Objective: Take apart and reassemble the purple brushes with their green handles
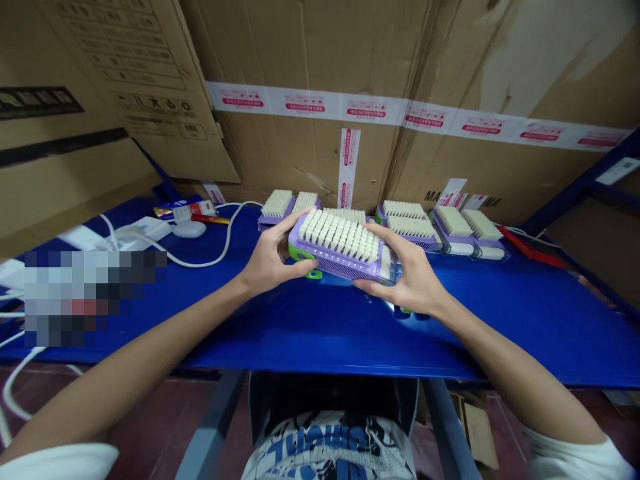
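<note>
A purple scrub brush (340, 237) with rows of cream bristles facing up is held above the blue tabletop, slightly tilted. My left hand (270, 259) grips its left end, near a green part. Wrapped around the right end, by a clear section, is my right hand (413, 270). Behind it, similar brushes line the cardboard: a pair on the left (277, 204), one partly hidden by the held brush, a stacked-looking pair (410, 220), and another pair at the right (453, 221). Small green pieces show beneath the held brush; their kind is unclear.
Tall cardboard (310, 53) with red-and-white tape stands along the back. At left, a white mouse (190, 229), a power strip (153, 230) and looping white cables lie on the blue tabletop (320, 340). A red strip (533, 248) lies at the right.
</note>
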### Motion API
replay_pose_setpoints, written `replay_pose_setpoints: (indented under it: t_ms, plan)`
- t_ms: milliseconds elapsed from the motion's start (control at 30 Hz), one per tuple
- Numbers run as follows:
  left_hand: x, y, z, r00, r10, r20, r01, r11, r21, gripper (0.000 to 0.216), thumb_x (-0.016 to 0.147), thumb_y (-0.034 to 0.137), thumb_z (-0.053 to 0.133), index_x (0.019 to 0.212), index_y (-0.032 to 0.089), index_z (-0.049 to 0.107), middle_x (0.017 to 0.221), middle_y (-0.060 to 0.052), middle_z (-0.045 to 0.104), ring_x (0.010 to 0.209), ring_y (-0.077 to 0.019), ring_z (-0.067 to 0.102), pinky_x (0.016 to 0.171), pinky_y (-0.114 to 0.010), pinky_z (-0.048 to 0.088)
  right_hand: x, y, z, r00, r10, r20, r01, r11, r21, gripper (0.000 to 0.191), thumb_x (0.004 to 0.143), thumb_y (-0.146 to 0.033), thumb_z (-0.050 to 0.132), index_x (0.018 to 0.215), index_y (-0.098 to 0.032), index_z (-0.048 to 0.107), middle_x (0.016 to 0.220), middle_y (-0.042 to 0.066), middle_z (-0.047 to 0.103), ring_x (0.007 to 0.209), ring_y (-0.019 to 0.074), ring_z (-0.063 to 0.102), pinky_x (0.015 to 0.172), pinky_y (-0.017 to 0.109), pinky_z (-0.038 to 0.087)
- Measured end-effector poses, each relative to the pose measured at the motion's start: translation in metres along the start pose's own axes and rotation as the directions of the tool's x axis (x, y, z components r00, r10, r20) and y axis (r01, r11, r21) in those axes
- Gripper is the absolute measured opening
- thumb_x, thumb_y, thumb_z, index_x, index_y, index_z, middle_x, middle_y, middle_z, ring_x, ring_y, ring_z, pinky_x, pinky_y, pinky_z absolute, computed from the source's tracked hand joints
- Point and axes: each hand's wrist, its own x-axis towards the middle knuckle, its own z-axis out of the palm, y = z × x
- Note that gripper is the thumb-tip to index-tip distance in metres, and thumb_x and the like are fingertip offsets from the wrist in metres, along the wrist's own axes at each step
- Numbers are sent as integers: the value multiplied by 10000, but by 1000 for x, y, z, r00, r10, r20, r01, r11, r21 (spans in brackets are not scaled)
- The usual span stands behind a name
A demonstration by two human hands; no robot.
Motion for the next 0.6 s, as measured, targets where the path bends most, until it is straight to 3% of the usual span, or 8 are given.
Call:
replay_pose_setpoints:
  t_ms: [133,200,267,367,467,533,600]
  plan:
    - [-3,6,4,995,86,-43,-70,954,292,963,749,259,878,1678,193,635,1721,-168,643,1612,-440,613,1396,-613,476,-3,-11,9,995,62,-73,-74,982,-174,832,876,-549,901,1637,-379,611,1415,119,800,1221,430,790,1029,658,671]
    - [-3,9,6,991,110,-75,-74,922,380,969,735,219,830,1685,213,635,1688,-136,682,1586,-422,642,1398,-595,482,-3,-13,11,994,87,-68,-99,972,-212,811,888,-554,873,1635,-357,626,1372,131,804,1148,425,796,976,655,678]
    - [1,9,3,991,98,-92,-56,923,382,944,742,219,817,1672,229,651,1660,-119,707,1547,-402,679,1367,-560,529,-1,-11,7,994,93,-61,-102,977,-186,818,872,-564,891,1619,-327,655,1389,145,802,1172,434,798,1020,675,664]
    - [12,4,-18,995,45,-88,-16,953,302,876,765,272,861,1622,216,687,1534,-131,774,1417,-384,757,1288,-540,602,4,-3,-9,995,98,-20,-99,994,-44,831,799,-552,982,1554,-325,717,1468,124,797,1318,442,771,1176,685,598]
    - [26,1,-48,994,-11,-106,37,968,248,839,748,323,938,1553,216,726,1411,-118,806,1311,-357,790,1236,-519,629,9,12,-34,986,167,10,-167,971,169,805,731,-491,1050,1472,-363,762,1467,63,809,1347,403,763,1223,657,580]
    - [32,4,-60,994,-51,-98,71,975,210,782,733,351,972,1476,225,764,1403,-111,808,1303,-354,786,1219,-506,638,12,23,-49,969,240,-62,-210,929,305,813,683,-447,1071,1434,-376,769,1402,42,826,1306,377,774,1168,626,625]
    - [30,12,-58,994,-57,-89,74,977,200,670,732,353,984,1361,224,792,1398,-102,805,1304,-352,784,1194,-493,652,14,34,-60,927,313,-205,-208,886,416,805,644,-403,1061,1393,-372,769,1336,44,832,1240,358,788,1027,559,696]
